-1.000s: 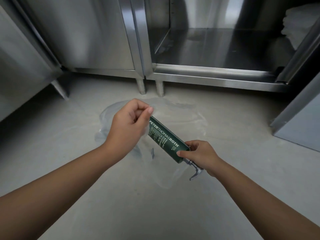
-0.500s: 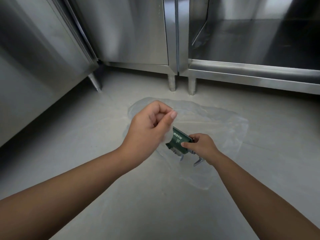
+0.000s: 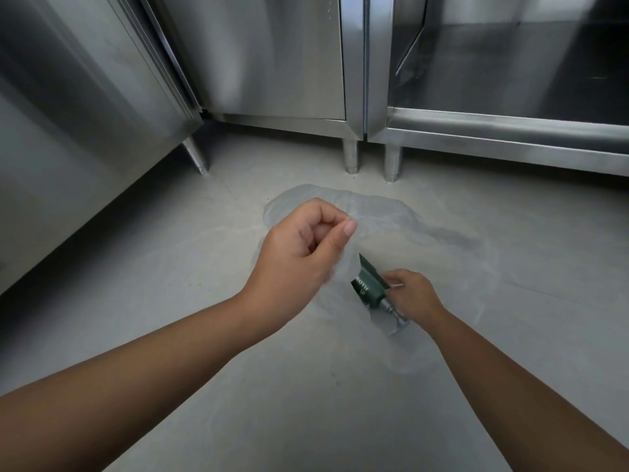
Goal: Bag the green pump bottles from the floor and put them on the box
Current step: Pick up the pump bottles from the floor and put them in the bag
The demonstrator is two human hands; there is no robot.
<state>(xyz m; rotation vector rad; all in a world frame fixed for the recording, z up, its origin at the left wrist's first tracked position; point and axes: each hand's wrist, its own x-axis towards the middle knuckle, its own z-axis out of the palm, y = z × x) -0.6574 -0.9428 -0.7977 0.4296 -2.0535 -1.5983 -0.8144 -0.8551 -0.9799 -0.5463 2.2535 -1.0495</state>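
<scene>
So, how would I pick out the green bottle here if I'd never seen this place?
Below the stainless steel cabinets, a crumpled clear plastic bag lies on the grey floor. The left hand pinches its edge and the right hand grips the dark green pump bottle partly inside it. It is the only coloured thing there, with a silver pump.

I am holding a dark green pump bottle with white lettering and a silver pump, pinching a clear, colourless bag, over plain grey floor and silvery cabinets.
</scene>
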